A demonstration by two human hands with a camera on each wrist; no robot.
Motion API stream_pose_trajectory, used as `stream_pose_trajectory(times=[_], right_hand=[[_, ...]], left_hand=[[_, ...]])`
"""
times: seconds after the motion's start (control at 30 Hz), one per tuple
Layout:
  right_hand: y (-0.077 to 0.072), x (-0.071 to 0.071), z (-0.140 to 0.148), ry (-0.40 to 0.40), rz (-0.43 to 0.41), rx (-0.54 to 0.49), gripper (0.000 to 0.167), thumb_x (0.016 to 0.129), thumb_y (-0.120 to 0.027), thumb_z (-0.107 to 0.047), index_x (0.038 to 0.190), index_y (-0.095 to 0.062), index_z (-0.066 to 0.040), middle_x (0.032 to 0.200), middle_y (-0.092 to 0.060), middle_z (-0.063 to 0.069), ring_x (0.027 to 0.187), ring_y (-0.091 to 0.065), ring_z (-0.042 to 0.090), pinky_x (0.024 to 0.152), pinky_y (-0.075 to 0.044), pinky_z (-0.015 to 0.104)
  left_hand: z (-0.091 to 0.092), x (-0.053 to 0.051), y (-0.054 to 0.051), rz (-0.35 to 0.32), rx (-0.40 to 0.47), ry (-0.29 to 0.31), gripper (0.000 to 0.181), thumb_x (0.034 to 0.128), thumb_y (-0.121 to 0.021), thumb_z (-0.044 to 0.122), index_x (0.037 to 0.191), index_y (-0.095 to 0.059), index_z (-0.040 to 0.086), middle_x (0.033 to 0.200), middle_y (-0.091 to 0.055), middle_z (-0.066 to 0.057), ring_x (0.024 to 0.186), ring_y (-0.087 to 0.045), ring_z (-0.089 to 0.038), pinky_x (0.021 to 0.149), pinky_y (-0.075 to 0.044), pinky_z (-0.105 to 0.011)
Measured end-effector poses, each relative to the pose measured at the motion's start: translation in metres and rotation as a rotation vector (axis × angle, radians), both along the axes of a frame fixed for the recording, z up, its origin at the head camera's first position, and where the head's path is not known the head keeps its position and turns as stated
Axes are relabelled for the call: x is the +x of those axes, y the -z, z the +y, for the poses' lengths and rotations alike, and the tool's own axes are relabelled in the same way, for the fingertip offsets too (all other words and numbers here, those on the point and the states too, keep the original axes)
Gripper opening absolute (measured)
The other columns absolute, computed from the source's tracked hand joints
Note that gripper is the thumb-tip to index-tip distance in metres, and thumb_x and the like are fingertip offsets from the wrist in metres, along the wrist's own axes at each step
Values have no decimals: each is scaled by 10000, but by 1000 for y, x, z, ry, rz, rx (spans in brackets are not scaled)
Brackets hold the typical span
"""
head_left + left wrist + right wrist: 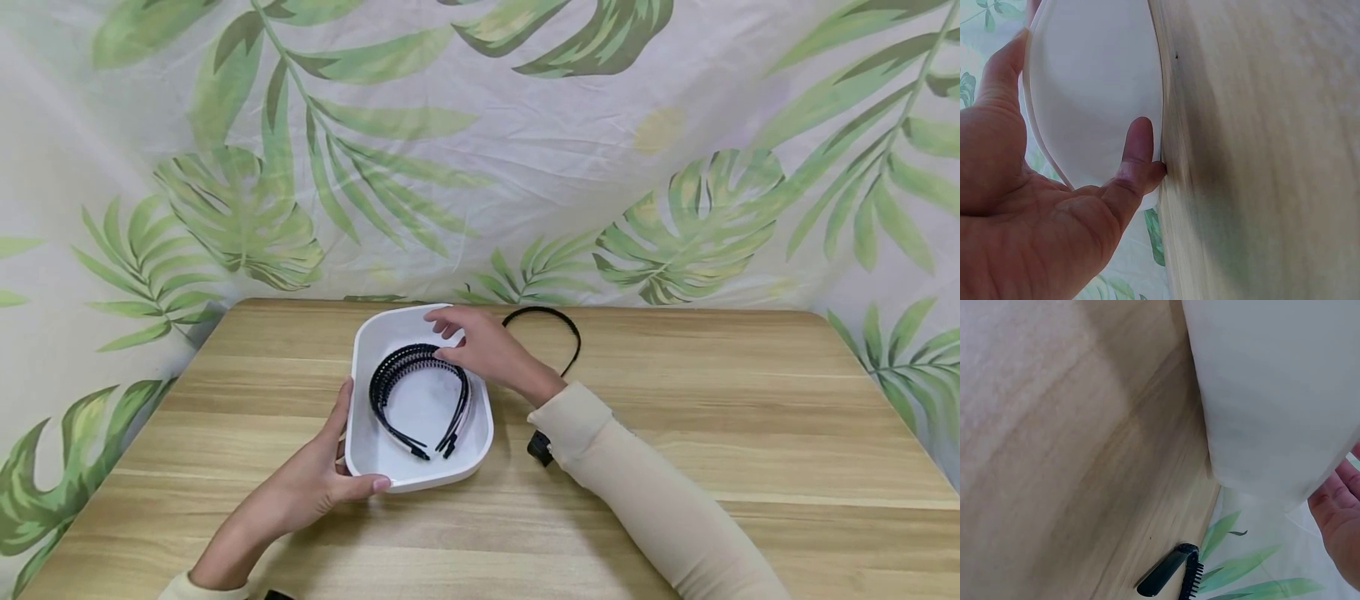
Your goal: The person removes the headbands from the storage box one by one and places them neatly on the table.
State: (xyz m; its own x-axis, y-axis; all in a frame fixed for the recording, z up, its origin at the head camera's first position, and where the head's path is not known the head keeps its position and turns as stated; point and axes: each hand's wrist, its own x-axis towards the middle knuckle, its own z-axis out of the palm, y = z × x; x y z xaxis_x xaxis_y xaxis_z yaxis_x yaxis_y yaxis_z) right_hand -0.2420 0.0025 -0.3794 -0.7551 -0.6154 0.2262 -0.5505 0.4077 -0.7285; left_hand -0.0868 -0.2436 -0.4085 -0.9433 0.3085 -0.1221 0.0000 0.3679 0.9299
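A white bin (420, 483) with rounded corners stands on the table, holding a nested bundle of several toothed headbands (384, 379), mostly black. My left hand (303, 483) grips its near left corner, thumb over the front rim and fingers against the side. In the left wrist view, fingers of that hand (1072, 219) lie along the white wall. My right hand (487, 346) reaches over the right rim, thumb and fingers apart above the far part of the bundle. Its thumb tip is close to the headbands; contact cannot be told. The right wrist view shows only part of this hand (1338, 519).
Another black headband (576, 333) lies on the wooden table (750, 417) right of the bin, partly hidden behind my right wrist. Its toothed end (1192, 575) shows in the right wrist view. A leaf-print cloth (547, 167) hangs behind the table's far edge.
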Motion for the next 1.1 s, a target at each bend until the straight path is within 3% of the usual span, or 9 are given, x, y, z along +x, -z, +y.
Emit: stream_pose_trajectory(times=[0.33,0.53,1.1], right_hand=[[1,-6,-5,0,20,66,506,948,-744,-40,1436,-611,-19,1265,-709,196,1153,-674,280,995,-555,366],[1,-9,-8,-13,19,102,507,960,-733,-49,1449,-603,-27,1291,-702,183,1160,-666,278,1011,-544,394],[6,-15,-14,-33,105,164,463,945,-738,-32,1397,-637,-25,1225,-727,135,1117,-669,250,974,-542,366]], left_hand=[[0,0,-1,-4,4,10,1347,887,-848,120,1640,264,225,1708,-31,-346,1192,-640,-363,848,-580,-221],[0,0,-1,5,-4,6,1341,889,-847,128,1642,257,228,1718,4,-324,1205,-626,-367,854,-575,-218],[-1,0,-2,-27,7,10,1361,881,-854,132,1635,273,244,1707,-33,-352,1218,-635,-389,860,-581,-223]])
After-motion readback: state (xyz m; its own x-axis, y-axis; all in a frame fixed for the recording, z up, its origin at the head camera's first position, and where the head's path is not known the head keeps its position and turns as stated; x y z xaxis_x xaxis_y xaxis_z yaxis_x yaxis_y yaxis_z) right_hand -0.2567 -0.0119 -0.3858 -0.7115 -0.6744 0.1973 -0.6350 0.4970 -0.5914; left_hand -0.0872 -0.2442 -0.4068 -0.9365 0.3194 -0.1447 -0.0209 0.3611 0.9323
